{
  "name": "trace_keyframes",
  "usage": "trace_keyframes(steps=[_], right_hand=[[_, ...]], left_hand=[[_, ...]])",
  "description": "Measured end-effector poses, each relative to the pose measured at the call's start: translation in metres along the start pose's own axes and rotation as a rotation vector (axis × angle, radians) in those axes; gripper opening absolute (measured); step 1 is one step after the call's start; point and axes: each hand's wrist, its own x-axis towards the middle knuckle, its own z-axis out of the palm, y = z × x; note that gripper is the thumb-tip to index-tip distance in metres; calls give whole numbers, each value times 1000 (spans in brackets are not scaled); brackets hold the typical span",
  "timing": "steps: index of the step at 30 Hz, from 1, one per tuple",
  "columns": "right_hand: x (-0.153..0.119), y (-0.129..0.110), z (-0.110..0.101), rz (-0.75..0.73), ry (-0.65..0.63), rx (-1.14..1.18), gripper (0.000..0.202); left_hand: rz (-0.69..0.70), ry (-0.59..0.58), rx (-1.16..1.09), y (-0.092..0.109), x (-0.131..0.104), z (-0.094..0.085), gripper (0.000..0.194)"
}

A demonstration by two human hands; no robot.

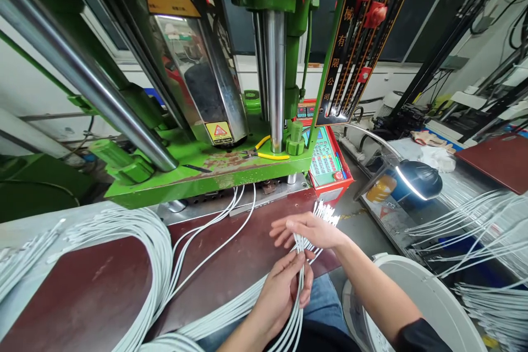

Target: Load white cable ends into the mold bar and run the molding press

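My left hand [284, 286] is closed around a bundle of thin white cables [296, 316], which runs down from it toward my lap. Just above it, my right hand [311, 229] has its fingers stretched out to the left, its palm by the upper part of the bundle. The hand partly covers the cables there. Beyond it, a group of white cable ends [325, 212] sticks out at the table's right edge. More white cables [231, 308] cross the brown tabletop [206, 269] below the machine, and a large looped coil [159, 253] lies at left.
A green press [214, 179] with steel columns stands ahead, yellow-handled pliers [272, 155] on its ledge. Right of it is a red control box [330, 165]. A white bin [429, 302] stands by my right arm. A side table holds a dark cap [421, 179] and more cables [495, 308].
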Motion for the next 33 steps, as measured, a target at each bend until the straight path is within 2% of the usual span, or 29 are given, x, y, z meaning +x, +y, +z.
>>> trace_keyframes(steps=[2, 3, 6, 9, 10, 11, 12, 14, 15, 17, 21, 24, 27, 30, 32, 33], right_hand=[[0, -4, 0, 95, -121, -154, 46], [0, -6, 1, 109, -131, -206, 45], [2, -12, 7, 23, -103, -329, 44], [11, -16, 11, -5, -296, -501, 44], [17, -16, 11, -16, -307, -562, 45], [25, -16, 9, -43, -245, -643, 44], [34, -13, 8, -79, -125, -762, 41], [56, -5, 4, -152, 133, -1120, 32], [68, 1, 2, -162, 204, -1304, 29], [89, 13, 1, -153, 235, -1544, 26], [109, 27, 6, -136, 213, -1653, 22], [100, 27, 8, -130, 183, -1705, 20], [74, 19, 5, -82, 204, -1745, 18], [38, 7, -5, 111, 289, -1686, 18], [15, -2, -14, 236, 369, -1556, 20], [4, -6, -18, 249, 406, -1457, 21]], left_hand=[[36, 14, 10, -1, 1, -1, 27], [49, 15, 16, -1, 2, -2, 27], [88, 10, 9, -2, 2, -7, 27], [91, 14, 6, -4, -3, -14, 27], [85, 25, 8, -4, -5, -16, 27], [87, 37, 13, -3, -8, -19, 28], [101, 55, 17, -2, -12, -22, 28], [150, 89, 24, 1, -18, -27, 26], [170, 103, 25, 3, -20, -29, 25], [185, 120, 20, 7, -24, -33, 23], [206, 126, 4, 13, -27, -35, 27], [225, 130, 23, 15, -27, -34, 23], [230, 151, 65, 15, -26, -33, 23], [251, 192, 120, 11, -21, -34, 25], [257, 208, 156, 9, -18, -34, 25], [255, 209, 171, 8, -16, -35, 25]])
